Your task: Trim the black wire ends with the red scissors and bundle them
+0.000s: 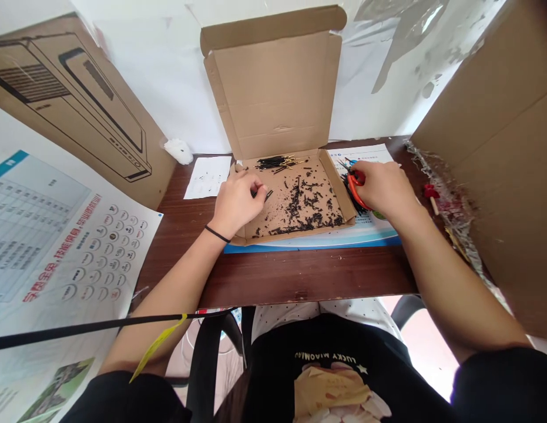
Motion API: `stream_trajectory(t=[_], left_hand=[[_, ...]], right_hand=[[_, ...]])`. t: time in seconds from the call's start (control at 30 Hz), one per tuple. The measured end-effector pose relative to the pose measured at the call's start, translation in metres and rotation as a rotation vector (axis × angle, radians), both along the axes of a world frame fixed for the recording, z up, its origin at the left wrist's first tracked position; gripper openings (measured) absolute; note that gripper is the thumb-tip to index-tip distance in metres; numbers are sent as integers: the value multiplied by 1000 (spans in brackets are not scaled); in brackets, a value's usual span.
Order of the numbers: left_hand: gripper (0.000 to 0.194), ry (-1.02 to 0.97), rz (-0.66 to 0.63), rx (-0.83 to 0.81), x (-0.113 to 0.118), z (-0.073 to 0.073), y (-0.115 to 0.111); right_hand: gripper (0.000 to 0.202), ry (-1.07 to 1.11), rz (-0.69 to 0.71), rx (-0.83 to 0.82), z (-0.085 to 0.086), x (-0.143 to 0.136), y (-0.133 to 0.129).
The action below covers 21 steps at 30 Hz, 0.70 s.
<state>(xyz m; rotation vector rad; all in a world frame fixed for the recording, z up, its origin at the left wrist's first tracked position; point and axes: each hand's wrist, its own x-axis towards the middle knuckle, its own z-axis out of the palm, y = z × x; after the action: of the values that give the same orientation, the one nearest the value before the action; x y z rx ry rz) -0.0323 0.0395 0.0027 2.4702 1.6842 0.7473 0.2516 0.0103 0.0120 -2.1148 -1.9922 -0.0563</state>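
My left hand [242, 198] is over the left side of an open cardboard box [279, 232], its fingers pinched on a thin black stick [268, 195]. Only a short end of the stick shows past the fingertips. To the right of the box, my right hand [381, 185] is closed on scissors [356, 187] with orange-red handles, the blades pointing up and to the left. A pile of thin black sticks with gold-coloured ends [277, 163] lies at the back of the box. Many dark cut scraps [299, 202] are scattered over its floor.
More black sticks [360, 207] lie beneath the scissors on a printed sheet [374, 154]. A white paper [207, 176] lies left of the box. Cardboard panels [502, 147] stand at both sides. A small red-topped object [430, 192] sits at the right.
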Motion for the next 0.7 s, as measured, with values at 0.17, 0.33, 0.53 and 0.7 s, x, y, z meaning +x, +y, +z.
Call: stream_trajectory(t=[0.17,0.33,0.53,0.7], left_hand=[[14,219,-4,-99,3,1,-8],[18,300,41,-135,4,2,-8],[20,362,47,-139,4,6,-11],[22,347,37,-101,1,5,-11]], right_hand=[[30,-92,-36,-18,-2,-5,-1],[34,-53,-86,-4,5,-8,-4],[36,36,-54,73,5,-15,-6],[32,84,-17,165,0,-18,-4]])
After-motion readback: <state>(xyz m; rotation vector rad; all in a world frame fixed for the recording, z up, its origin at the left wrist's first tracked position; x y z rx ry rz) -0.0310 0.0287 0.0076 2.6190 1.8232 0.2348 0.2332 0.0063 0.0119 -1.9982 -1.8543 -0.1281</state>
